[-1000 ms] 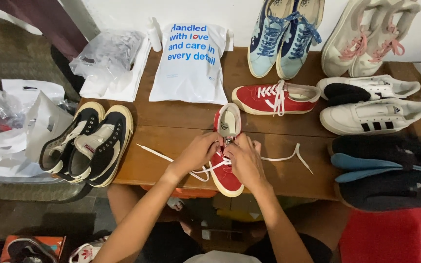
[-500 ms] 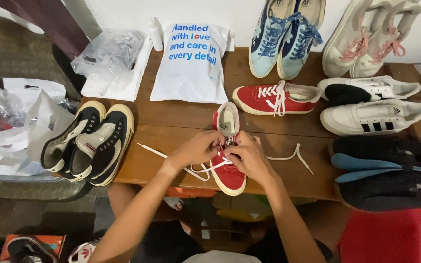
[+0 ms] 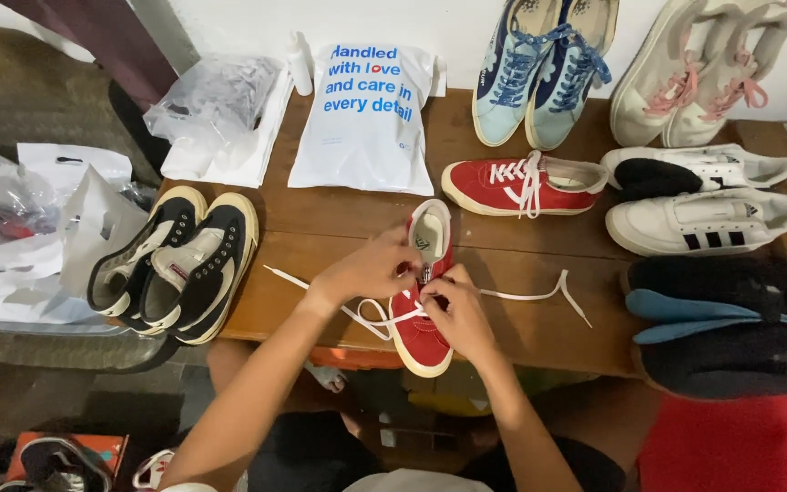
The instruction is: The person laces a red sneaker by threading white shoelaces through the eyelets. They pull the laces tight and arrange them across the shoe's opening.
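A red sneaker (image 3: 423, 339) with a white sole lies on the wooden table (image 3: 302, 219), toe pointing toward me. My left hand (image 3: 371, 269) pinches the eyelet area on the shoe's left side. My right hand (image 3: 455, 310) grips the right side at the lacing. A white shoelace (image 3: 539, 293) runs through the shoe, one end trailing left and the other right across the table. The matching red sneaker (image 3: 516, 187), laced in white, lies on its side just beyond.
Black-and-cream sneakers (image 3: 175, 264) sit at the left table edge. A white mailer bag (image 3: 366, 118) and clear plastic bags (image 3: 216, 105) lie at the back. Blue sneakers (image 3: 544, 68), pink-laced shoes (image 3: 699, 73), white striped shoes (image 3: 703, 219) and dark slippers (image 3: 730, 310) fill the right.
Both hands have shifted slightly up the red shoe's lacing. The lace ends on the table have moved a little.
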